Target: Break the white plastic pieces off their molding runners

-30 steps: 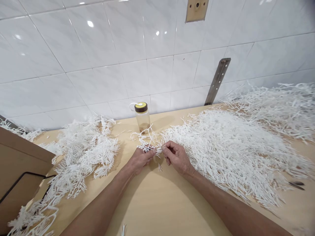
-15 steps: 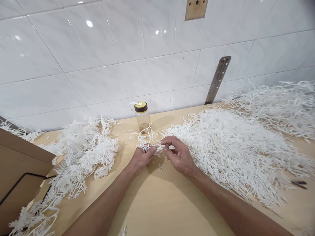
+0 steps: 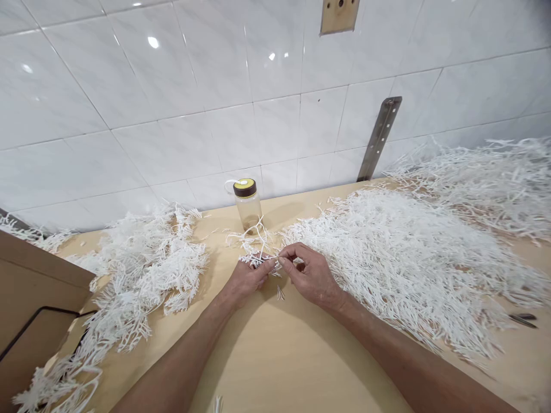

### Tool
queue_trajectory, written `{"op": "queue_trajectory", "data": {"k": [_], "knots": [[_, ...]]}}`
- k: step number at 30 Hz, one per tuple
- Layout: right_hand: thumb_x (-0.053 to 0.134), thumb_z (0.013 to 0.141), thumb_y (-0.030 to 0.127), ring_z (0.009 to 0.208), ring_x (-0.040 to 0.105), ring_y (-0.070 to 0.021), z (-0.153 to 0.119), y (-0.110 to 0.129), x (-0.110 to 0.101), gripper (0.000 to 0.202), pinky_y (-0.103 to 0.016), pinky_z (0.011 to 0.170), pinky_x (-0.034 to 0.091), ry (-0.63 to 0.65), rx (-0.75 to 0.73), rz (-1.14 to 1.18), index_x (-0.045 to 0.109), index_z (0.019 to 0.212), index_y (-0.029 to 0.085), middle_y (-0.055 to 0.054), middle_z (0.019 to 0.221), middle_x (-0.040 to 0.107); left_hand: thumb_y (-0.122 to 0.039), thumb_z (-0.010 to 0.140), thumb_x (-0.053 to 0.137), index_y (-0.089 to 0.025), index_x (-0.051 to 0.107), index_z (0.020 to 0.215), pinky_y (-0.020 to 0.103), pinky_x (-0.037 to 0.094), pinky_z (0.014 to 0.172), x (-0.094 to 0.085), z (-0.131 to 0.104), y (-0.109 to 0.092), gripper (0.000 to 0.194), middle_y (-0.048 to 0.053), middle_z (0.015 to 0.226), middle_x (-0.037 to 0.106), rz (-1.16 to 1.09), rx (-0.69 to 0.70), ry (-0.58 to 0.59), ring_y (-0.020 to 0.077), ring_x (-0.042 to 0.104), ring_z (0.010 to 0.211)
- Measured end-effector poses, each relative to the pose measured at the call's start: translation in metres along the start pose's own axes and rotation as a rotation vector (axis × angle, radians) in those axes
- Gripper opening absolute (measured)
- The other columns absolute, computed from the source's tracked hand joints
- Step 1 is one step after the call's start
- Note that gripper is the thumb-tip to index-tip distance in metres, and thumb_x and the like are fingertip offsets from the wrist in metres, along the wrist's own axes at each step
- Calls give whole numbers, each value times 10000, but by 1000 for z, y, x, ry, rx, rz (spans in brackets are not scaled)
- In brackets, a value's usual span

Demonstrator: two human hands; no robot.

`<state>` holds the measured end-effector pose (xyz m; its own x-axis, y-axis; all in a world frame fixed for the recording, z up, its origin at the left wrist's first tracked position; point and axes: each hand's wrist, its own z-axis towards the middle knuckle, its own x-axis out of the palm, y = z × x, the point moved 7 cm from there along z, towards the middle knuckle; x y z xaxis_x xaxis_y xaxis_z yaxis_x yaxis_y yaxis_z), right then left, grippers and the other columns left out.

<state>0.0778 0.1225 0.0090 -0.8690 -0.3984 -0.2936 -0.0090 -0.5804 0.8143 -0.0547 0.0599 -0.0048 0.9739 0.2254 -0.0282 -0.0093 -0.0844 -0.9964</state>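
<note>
My left hand is closed around a thin white branching sprig, whose forked ends stick up past the fingers. Thumb and forefinger of my right hand pinch together at the sprig's right side, close to the left thumb; the bit between those fingertips is too small to make out fully. A small loose white piece lies on the wooden tabletop below the hands. To the right spreads a large heap of thin white strands, and to the left a heap of white branching sprigs.
Behind the hands stands a clear bottle with a dark and yellow lid. A cardboard box borders the left side. A dark metal tool lies at far right. A metal bracket leans against the tiled wall.
My right fingers have come together from a looser curl and moved slightly left to the sprig. The left hand keeps its hold, almost unmoved.
</note>
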Motion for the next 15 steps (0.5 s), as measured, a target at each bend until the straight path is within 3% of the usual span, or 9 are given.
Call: {"op": "queue_trajectory", "data": {"k": [5, 10, 15], "knots": [[601, 877, 353, 551, 542, -107, -1, -13, 5, 183, -224, 468, 479, 71, 165, 99, 635, 848, 176, -11, 723, 621, -588, 729, 718, -183, 427, 602, 236, 177, 448, 0, 2, 2, 515, -85, 475, 310, 34, 34, 18, 54, 250, 450], [634, 829, 344, 477, 513, -79, -2, -23, 13, 203, -219, 399, 471, 172, 325, 227, 630, 942, 176, -2, 784, 616, -562, 742, 706, -180, 487, 690, 237, 228, 474, -12, 7, 6, 443, -77, 533, 361, 60, 71, -100, 72, 296, 486], [621, 819, 316, 442, 527, -70, 0, -23, 13, 157, -209, 396, 462, 209, 343, 205, 627, 891, 177, 21, 745, 600, -540, 757, 694, -186, 497, 702, 243, 254, 492, -14, 6, 3, 409, -75, 531, 377, 114, 95, -132, 84, 310, 495]]}}
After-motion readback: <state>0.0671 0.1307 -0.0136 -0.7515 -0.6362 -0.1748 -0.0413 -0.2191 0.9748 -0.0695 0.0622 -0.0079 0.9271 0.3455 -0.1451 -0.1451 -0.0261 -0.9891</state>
